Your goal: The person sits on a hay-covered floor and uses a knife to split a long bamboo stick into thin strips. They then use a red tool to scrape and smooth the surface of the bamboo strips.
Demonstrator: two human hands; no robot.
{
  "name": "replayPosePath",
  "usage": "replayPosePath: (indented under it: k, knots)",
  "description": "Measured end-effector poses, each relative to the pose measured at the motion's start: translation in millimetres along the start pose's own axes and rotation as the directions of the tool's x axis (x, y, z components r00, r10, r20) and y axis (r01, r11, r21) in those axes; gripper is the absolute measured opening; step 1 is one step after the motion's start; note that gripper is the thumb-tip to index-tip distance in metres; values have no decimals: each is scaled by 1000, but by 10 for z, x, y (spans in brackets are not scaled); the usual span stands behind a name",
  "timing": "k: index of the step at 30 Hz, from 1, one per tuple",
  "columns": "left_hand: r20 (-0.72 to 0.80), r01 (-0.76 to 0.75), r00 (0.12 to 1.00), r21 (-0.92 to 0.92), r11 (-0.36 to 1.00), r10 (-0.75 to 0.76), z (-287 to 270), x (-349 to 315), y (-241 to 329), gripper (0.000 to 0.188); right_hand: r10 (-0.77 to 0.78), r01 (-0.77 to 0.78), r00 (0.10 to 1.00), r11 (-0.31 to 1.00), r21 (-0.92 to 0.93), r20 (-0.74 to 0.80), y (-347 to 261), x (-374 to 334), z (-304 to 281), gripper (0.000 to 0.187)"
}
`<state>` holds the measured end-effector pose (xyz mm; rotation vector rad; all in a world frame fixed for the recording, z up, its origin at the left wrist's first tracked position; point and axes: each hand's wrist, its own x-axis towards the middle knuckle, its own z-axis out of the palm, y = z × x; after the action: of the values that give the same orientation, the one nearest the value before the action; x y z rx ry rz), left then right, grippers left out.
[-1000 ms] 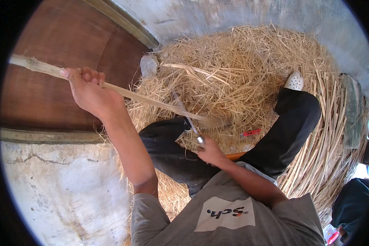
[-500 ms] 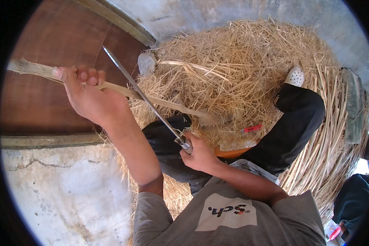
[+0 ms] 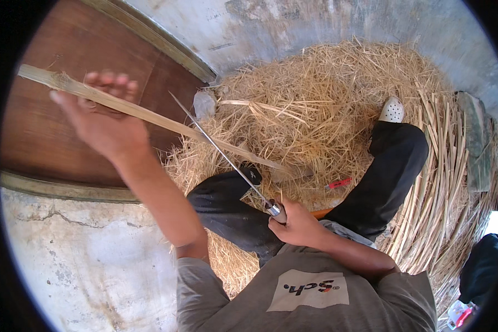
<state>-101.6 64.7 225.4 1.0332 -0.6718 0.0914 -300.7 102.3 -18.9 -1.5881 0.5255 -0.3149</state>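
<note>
A long, pale bamboo strip (image 3: pixel 155 118) slants from the upper left down toward the straw. My left hand (image 3: pixel 108 119) supports it from beneath near its upper end, loosely, with the strip across the palm, the thumb on one side and blurred fingers on the other. Closed around the handle of a long knife (image 3: pixel 232 164), my right hand (image 3: pixel 297 222) is close to my body. The narrow blade points up and left, crossing the strip's lower half in view. Whether the blade touches the strip I cannot tell. The strip's low end is near a greyish block (image 3: pixel 293 172) in the shavings.
Straw-like shavings (image 3: pixel 315 83) are heaped between my legs and the wall (image 3: pixel 282 22). Split strips (image 3: pixel 426 193) lie along the right. A red-handled tool (image 3: pixel 339 182) rests by my knee. A pale stone (image 3: pixel 205 103) is beside the brown door (image 3: pixel 88 50).
My right hand and the knife have drawn back to the right and toward my body. The left hand's grip has loosened, its thumb coming off the strip's face.
</note>
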Motion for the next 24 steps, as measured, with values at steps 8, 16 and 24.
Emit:
replayPosePath:
  k: [8,16,24]
  knots:
    - [286,-100,954,19,995,90,-195,686,378,38,27,-28,999,999,28,31,-82,-87,-9,27]
    - [-36,-258,964,118,959,264,91,425,243,21,-158,157,985,987,29,64,-697,75,31,33]
    - [10,-263,965,96,960,263,-71,629,177,27,-88,87,996,996,-28,-14,-130,37,183,31]
